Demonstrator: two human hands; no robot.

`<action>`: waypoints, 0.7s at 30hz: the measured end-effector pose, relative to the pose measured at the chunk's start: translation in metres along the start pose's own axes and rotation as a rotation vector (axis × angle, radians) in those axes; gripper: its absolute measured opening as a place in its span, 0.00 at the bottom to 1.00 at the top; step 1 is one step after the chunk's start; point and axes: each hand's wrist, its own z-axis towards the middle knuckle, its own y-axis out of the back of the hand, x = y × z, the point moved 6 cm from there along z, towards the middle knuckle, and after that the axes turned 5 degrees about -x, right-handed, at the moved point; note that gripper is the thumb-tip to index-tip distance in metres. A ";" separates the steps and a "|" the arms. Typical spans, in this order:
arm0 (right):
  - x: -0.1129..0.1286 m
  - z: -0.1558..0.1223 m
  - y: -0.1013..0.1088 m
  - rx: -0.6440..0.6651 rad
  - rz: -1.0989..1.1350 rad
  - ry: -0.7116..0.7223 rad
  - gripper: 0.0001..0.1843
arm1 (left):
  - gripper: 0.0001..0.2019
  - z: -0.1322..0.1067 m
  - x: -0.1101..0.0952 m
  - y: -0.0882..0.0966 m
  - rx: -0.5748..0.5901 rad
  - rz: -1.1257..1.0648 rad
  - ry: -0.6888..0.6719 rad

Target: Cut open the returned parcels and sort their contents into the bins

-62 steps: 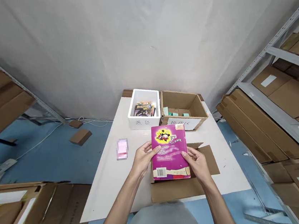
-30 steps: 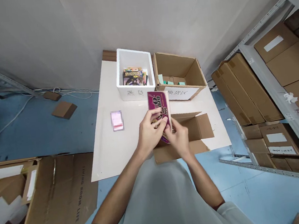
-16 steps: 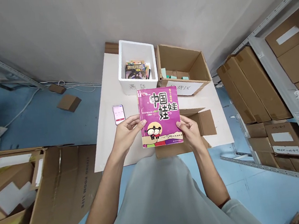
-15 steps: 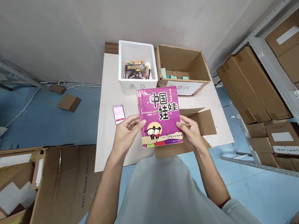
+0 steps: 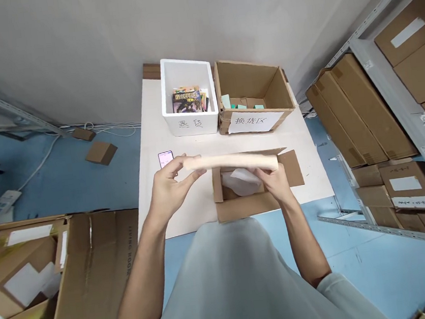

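Between my two hands a book (image 5: 231,161) is held edge-on, its pale page block facing me and its cover out of sight. My left hand (image 5: 171,184) pinches the left end, thumb below and fingers above. At the right end, my right hand (image 5: 274,180) grips it with the thumb toward me. Below the book stands an open cardboard box (image 5: 248,207) with its flaps spread. Inside that box lies whitish wrapping (image 5: 241,182), partly hidden by the book and my right hand. A phone (image 5: 165,158) with a lit screen lies beside my left hand.
At the table's back stand a white foam box (image 5: 192,123) holding several books (image 5: 187,101) and a labelled cardboard box (image 5: 256,120) with small green-and-white items. Shelves with cartons (image 5: 361,117) rise on the right; a large carton (image 5: 95,275) stands at left.
The book has tipped from its purple front cover facing me to edge-on, still in both hands. The open box beneath now shows more, and the view has shifted slightly.
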 end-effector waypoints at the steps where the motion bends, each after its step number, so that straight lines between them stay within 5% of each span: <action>1: 0.001 0.000 0.002 0.000 0.016 0.003 0.20 | 0.24 -0.001 -0.003 -0.001 0.016 0.002 -0.017; 13: -0.010 -0.002 0.011 -0.004 0.122 -0.051 0.18 | 0.22 -0.010 -0.005 -0.015 0.055 -0.017 -0.004; 21: -0.039 -0.002 0.014 -0.049 0.069 -0.117 0.39 | 0.32 -0.006 0.023 -0.014 -0.036 0.012 0.060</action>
